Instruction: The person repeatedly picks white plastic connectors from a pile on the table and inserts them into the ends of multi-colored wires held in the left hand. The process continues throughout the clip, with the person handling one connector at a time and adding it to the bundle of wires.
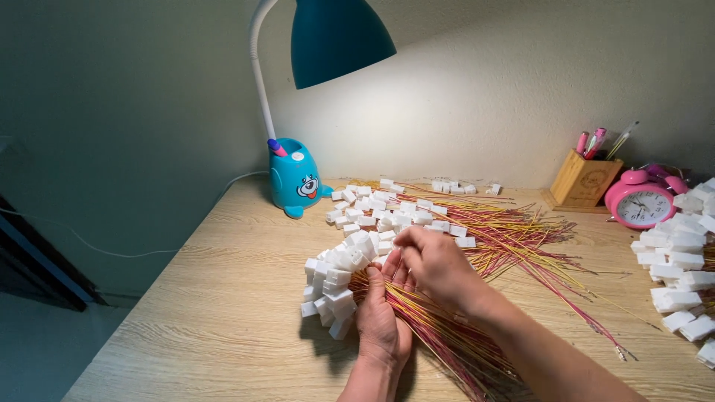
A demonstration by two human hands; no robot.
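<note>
My left hand grips a thick bundle of thin red and yellow wires, each ending in a small white plastic connector. The connectors form a white cluster fanning out to the left of that hand. My right hand rests on top of the bundle, fingers curled and pinching at the connector ends near the cluster's upper right. A loose spread of the same wires with white connectors lies on the wooden desk just behind both hands.
A teal desk lamp with a cartoon base stands at the back left. A wooden pen holder and a pink alarm clock sit at the back right. Another heap of white connectors lies at the right edge.
</note>
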